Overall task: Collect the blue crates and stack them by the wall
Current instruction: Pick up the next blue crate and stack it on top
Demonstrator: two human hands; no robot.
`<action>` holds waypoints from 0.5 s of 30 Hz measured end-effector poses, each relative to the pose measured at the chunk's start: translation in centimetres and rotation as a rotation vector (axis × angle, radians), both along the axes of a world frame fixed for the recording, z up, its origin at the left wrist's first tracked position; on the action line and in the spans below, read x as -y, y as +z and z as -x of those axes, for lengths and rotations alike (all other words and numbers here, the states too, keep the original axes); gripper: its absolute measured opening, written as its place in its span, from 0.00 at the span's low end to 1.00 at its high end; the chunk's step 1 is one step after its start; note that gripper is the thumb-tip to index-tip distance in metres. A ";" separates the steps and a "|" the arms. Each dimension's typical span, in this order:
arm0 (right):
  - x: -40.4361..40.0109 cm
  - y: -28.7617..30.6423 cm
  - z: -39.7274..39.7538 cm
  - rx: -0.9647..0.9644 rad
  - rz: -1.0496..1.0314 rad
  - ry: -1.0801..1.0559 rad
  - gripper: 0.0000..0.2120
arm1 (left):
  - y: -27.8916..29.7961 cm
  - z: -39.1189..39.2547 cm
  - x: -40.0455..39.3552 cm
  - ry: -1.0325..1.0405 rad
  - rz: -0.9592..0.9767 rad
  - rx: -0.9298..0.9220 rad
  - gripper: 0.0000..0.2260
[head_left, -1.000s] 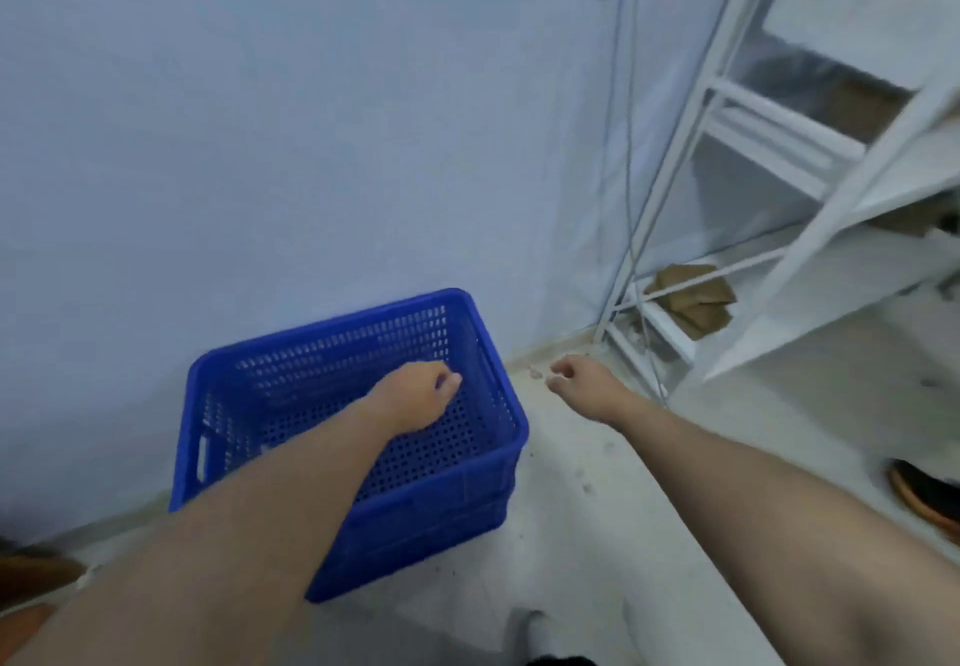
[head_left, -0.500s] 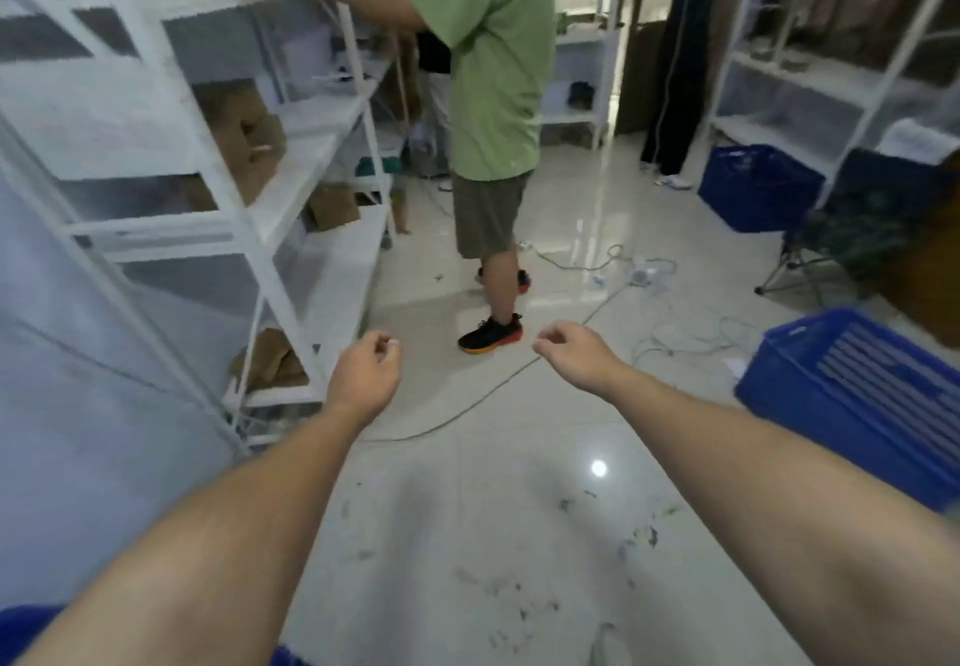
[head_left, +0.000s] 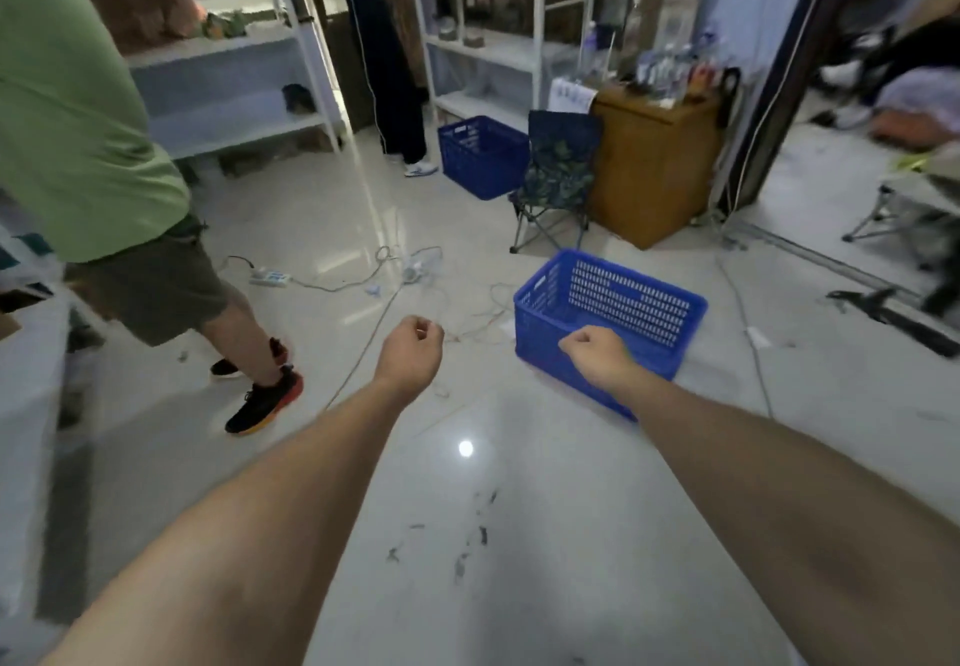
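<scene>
A blue perforated crate (head_left: 618, 309) lies empty on the shiny floor ahead, right of centre. A second blue crate (head_left: 480, 155) stands farther off, beside a folding chair and under a white shelf unit. My left hand (head_left: 410, 356) is held out over the floor, fingers loosely curled with nothing in them. My right hand (head_left: 597, 356) is also curled and empty, in front of the near crate's front wall; whether it touches the crate is unclear.
A person in a green shirt (head_left: 72, 109) stands at the left, black shoes (head_left: 262, 403) on the floor. Cables and a power strip (head_left: 270, 278) trail across the middle. A folding chair (head_left: 558, 176), a brown cabinet (head_left: 652, 166) and white shelving (head_left: 228, 83) line the back.
The view has swung away from the wall, where stacked blue crates stood, into the room. The near crate has come from the right edge toward the centre. Both hands stay empty.
</scene>
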State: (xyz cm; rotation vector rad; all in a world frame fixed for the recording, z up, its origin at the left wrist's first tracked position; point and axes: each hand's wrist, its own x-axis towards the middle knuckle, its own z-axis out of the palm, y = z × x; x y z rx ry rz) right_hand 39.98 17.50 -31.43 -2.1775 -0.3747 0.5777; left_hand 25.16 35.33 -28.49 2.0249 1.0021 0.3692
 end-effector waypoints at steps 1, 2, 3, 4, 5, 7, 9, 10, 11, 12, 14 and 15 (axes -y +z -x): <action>1.0 -0.1 -2.3 0.000 0.022 -0.029 0.12 | -0.5 -2.6 0.7 -0.012 0.016 -0.015 0.12; 1.9 -0.4 -4.3 0.002 0.047 -0.054 0.13 | -1.0 -5.0 1.2 -0.027 0.027 -0.037 0.13; 2.7 -0.7 -6.4 -0.003 0.068 -0.075 0.14 | -1.7 -7.3 1.5 -0.050 0.038 -0.063 0.13; 3.4 -1.1 -8.5 -0.008 0.089 -0.094 0.16 | -2.3 -9.5 1.9 -0.072 0.052 -0.089 0.14; 3.8 -1.4 -10.1 -0.014 0.110 -0.112 0.16 | -2.8 -11.2 2.0 -0.091 0.066 -0.109 0.14; 4.5 -2.0 -13.7 -0.024 0.137 -0.153 0.15 | -3.9 -15.3 1.8 -0.125 0.087 -0.137 0.14; 4.6 -3.1 -16.9 -0.049 0.163 -0.179 0.13 | -5.2 -19.1 0.7 -0.152 0.110 -0.155 0.13; 4.5 -3.7 -18.2 -0.065 0.176 -0.181 0.11 | -5.7 -20.7 -0.1 -0.167 0.123 -0.167 0.14; 4.2 -4.2 -20.0 -0.078 0.185 -0.180 0.09 | -6.4 -22.8 -1.2 -0.180 0.139 -0.177 0.15; 3.8 -4.8 -21.9 -0.085 0.191 -0.175 0.08 | -7.3 -24.8 -2.6 -0.176 0.159 -0.184 0.15; 2.6 -5.4 -26.1 -0.091 0.203 -0.166 0.07 | -9.0 -29.4 -5.6 -0.136 0.217 -0.181 0.15; 2.1 -5.5 -27.7 -0.095 0.206 -0.162 0.07 | -9.6 -31.4 -6.9 -0.108 0.243 -0.174 0.14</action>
